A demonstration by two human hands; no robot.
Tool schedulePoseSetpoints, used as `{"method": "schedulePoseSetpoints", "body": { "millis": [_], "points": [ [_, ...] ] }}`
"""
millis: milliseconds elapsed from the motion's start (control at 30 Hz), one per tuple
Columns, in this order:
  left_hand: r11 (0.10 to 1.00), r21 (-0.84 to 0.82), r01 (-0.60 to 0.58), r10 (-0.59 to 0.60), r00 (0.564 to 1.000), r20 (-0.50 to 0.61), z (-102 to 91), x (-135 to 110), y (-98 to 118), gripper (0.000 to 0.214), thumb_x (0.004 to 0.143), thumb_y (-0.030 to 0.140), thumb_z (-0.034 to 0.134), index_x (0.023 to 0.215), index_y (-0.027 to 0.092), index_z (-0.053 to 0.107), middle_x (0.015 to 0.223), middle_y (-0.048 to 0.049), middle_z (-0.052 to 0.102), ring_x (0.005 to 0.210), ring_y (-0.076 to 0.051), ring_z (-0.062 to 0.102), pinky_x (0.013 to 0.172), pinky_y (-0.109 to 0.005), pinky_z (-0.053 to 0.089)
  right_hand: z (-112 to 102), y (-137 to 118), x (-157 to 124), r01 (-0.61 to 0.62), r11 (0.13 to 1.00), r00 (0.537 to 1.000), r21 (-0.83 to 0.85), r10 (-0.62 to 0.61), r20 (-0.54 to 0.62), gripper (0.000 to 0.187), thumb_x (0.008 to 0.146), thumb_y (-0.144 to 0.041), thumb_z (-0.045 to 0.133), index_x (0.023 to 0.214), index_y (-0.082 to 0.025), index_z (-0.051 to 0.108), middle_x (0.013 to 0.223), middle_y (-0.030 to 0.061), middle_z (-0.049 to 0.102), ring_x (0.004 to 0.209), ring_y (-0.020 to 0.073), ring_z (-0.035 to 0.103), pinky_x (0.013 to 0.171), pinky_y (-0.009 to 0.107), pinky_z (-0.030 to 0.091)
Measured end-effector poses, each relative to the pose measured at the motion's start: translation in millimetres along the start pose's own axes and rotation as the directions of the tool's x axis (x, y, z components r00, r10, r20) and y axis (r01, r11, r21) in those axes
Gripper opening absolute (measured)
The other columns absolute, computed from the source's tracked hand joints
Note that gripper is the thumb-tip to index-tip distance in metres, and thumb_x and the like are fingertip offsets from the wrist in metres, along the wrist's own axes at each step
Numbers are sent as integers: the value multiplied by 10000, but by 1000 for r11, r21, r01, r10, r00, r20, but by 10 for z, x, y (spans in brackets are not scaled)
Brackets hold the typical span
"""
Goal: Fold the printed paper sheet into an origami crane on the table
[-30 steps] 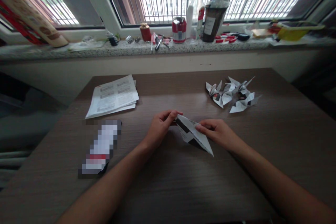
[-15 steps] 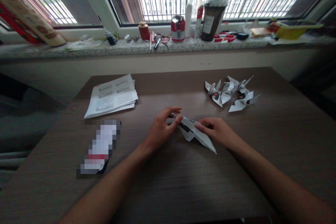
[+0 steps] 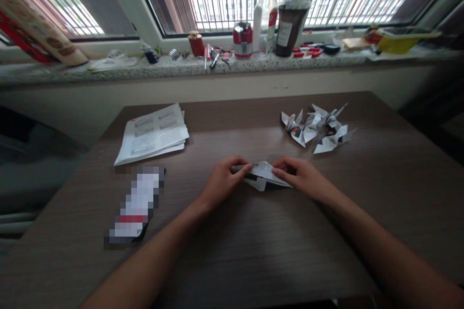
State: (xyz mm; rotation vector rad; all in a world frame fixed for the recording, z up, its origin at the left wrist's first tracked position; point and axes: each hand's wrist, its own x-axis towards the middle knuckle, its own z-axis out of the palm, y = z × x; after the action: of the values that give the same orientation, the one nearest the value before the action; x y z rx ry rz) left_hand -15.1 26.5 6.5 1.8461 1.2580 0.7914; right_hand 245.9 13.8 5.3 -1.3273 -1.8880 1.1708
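Note:
A folded piece of printed paper [image 3: 261, 172] is held between both hands over the middle of the table. Its long edge lies nearly level, and a small flap points down toward me. My left hand [image 3: 229, 176] pinches the left end, thumb on the near side and fingers behind. At the other end, my right hand [image 3: 300, 176] grips the paper with its thumb on top, the fingertips partly hidden behind it. Several folded paper cranes [image 3: 319, 128] of the same printed paper lie grouped beyond my right hand.
At the back left lies a stack of printed sheets [image 3: 154, 133], with a phone [image 3: 137, 205] nearer me, its screen blurred. Along the stone windowsill [image 3: 174, 70] stand a red can [image 3: 242, 41], a dark plastic cup [image 3: 288, 34], bottles, small tools and a yellow container [image 3: 398, 43].
The folded paper has turned from a slant to nearly level. My left fingers have closed down onto its end, and my right hand has moved slightly with the paper.

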Motion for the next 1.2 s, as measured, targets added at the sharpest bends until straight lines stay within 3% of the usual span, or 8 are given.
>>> {"method": "schedulePoseSetpoints", "body": {
  "millis": [200, 333, 467, 733, 1033, 1200],
  "points": [
    [997, 0, -73, 72, 981, 181, -46, -7, 17, 167, 988, 316, 649, 1019, 201, 766, 980, -41, 768, 907, -203, 704, 832, -302, 511, -15, -39, -3, 24, 999, 999, -40, -23, 37, 198, 993, -380, 632, 983, -214, 740, 892, 36, 745, 811, 198, 657, 730, 321, 491],
    [994, -53, -91, 101, 970, 220, -6, -3, 68, 214, 996, 357, 647, 1073, 197, 767, 995, -53, 761, 905, -198, 686, 822, -300, 508, 11, -93, -21, 97, 992, 993, -85, -91, 72, 161, 998, -350, 641, 971, -225, 739, 892, 18, 742, 822, 188, 656, 732, 307, 476],
    [992, -114, -60, 87, 966, 244, 47, 7, 87, 260, 989, 407, 655, 959, 174, 764, 908, -40, 750, 859, -189, 668, 792, -286, 490, 47, -146, -37, 153, 982, 986, -107, -146, 77, 145, 999, -331, 652, 966, -222, 742, 904, 14, 744, 829, 176, 657, 747, 294, 472],
    [988, -142, -64, 93, 974, 208, 62, -3, 83, 278, 1002, 397, 637, 897, 166, 751, 843, -24, 728, 801, -169, 649, 754, -268, 474, 81, -189, -47, 158, 982, 987, -100, -155, 38, 143, 1005, -330, 661, 954, -221, 739, 870, 0, 734, 814, 166, 653, 735, 278, 461],
    [984, -68, -166, 175, 971, 163, 69, -56, 161, 195, 1007, 317, 648, 927, 167, 743, 902, -31, 740, 840, -168, 667, 766, -267, 475, 87, -205, -55, 183, 970, 983, -161, -185, 3, 209, 999, -368, 687, 888, -205, 756, 807, -2, 740, 743, 154, 651, 693, 265, 443],
    [978, -59, -201, 208, 959, 194, 58, -41, 145, 200, 1004, 338, 670, 913, 174, 739, 871, -22, 725, 815, -159, 656, 744, -262, 471, 44, -189, -58, 175, 969, 984, -173, -177, 9, 217, 986, -402, 701, 906, -221, 788, 828, 7, 777, 766, 166, 697, 706, 280, 478]
  ]
}}
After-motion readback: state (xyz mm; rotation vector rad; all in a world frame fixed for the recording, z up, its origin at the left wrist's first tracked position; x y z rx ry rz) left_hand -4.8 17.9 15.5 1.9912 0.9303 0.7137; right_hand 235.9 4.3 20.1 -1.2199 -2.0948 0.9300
